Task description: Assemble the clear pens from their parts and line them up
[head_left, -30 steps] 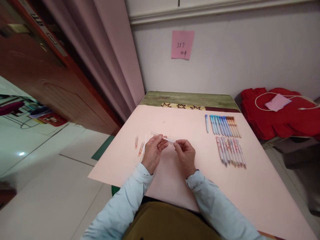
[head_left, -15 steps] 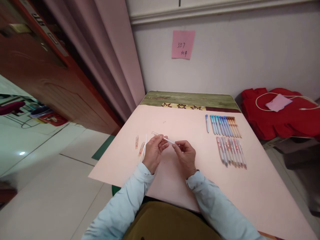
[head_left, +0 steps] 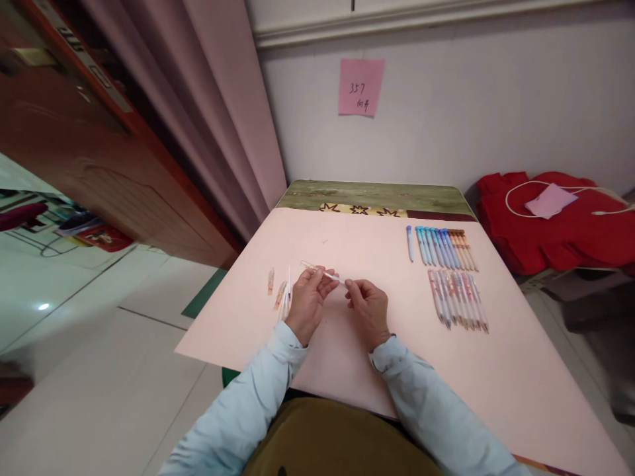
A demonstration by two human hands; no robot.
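Both hands meet over the pink table sheet (head_left: 357,357). My left hand (head_left: 308,303) pinches a thin clear pen barrel (head_left: 310,266) that sticks out up and left. My right hand (head_left: 368,309) is closed on the white end of a slim refill (head_left: 333,277) that runs into that barrel. Left of my left hand lie loose pen parts: two small orange pieces (head_left: 276,289) and thin white refills (head_left: 288,291). To the right, several blue and orange pens (head_left: 440,246) lie in a row, with several patterned pens (head_left: 459,299) in a second row below.
A pink note (head_left: 361,86) is stuck on the wall behind the table. A red cloth (head_left: 555,228) with a white cable and a pink paper lies at the right. A curtain and a wooden door stand at the left, with tiled floor below.
The hands have drawn slightly closer together, and the refill sits a little further into the clear barrel. Everything on the table lies as before.
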